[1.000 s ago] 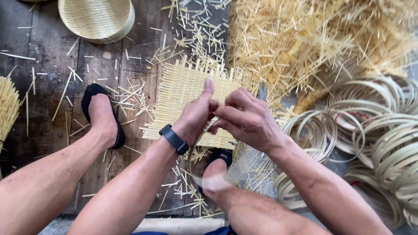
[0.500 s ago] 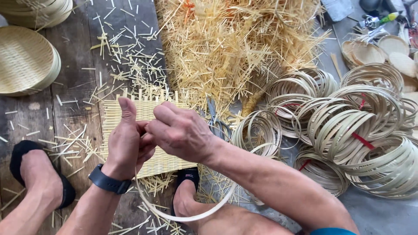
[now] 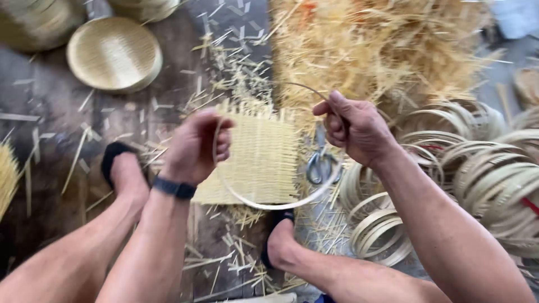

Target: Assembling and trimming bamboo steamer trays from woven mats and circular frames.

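Both hands (image 3: 193,147) (image 3: 353,126) grip bamboo hoop (image 3: 269,205), prob. over mat (image 3: 261,160).

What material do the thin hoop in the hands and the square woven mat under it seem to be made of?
Hoop: likely a split bamboo strip, pale and smooth, bending in a springy curve between left hand and right hand.
Woven mat: probably thin bamboo slivers, matte straw-yellow, with loose ends sticking out at the edges.

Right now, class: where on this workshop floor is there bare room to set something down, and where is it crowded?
Barest: the dark boards between the round woven tray and the left foot, with few splinters. Crowded: the straw pile at top, the stacked bamboo rings at right, and the woven mat under both hands.
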